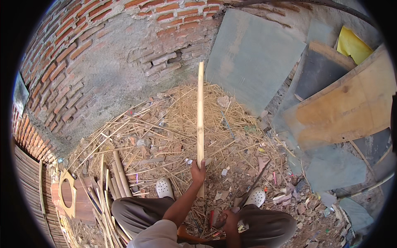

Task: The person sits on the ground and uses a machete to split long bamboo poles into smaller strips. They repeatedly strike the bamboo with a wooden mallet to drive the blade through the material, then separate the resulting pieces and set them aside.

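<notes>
My left hand [198, 172] is closed around the lower part of a long, pale bamboo strip [200, 111], which stands nearly upright in front of me. Its lower end shows just below my fist, between my knees. Low down by my right knee, my right hand [229, 218] is closed on the handle of a machete [255, 182]. The dark, narrow blade slants up and to the right, passing beside my right shoe [255, 197]. Much of the handle is hidden by my fingers.
Straw and thin shavings [198, 99] are heaped ahead over rubble. Bamboo poles and strips [118, 175] lie at my left, near a brown board [82, 198] and a cut-out wooden frame [66, 194]. A brick wall [103, 53] rises behind; grey sheets [254, 58] lean at right.
</notes>
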### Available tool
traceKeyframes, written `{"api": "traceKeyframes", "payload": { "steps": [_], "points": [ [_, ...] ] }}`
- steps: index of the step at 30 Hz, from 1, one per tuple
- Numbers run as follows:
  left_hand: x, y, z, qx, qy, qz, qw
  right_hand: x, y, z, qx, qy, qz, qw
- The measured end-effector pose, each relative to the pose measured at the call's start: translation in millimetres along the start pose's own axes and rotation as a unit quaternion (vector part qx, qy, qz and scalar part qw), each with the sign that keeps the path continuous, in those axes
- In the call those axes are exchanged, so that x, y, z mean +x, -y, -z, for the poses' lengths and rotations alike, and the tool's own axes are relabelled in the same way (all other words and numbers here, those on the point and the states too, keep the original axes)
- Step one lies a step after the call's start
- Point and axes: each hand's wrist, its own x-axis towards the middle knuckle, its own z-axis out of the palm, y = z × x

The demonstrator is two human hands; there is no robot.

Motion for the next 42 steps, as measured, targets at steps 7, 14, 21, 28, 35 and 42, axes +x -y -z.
{"api": "traceKeyframes", "payload": {
  "steps": [7,14,21,28,35,42],
  "points": [
    [26,-103,103,-0.099,-0.053,-0.180,0.977,-15,-8,-28,0.019,0.079,0.027,0.996],
    [57,-293,149,-0.238,0.077,-0.261,0.932,-22,-7,-23,-0.033,0.064,0.042,0.996],
    [15,-311,137,-0.246,0.293,-0.240,0.892,-78,42,-17,-0.053,0.088,0.113,0.988],
    [11,-315,129,-0.246,0.314,-0.259,0.879,-215,137,-1,-0.197,0.058,0.362,0.909],
    [-20,-284,87,-0.376,0.265,-0.195,0.866,-291,188,-12,-0.197,0.104,0.390,0.893],
    [-26,-313,117,-0.384,0.263,-0.234,0.854,-334,191,-39,-0.243,0.226,0.421,0.844]
  ]
}}
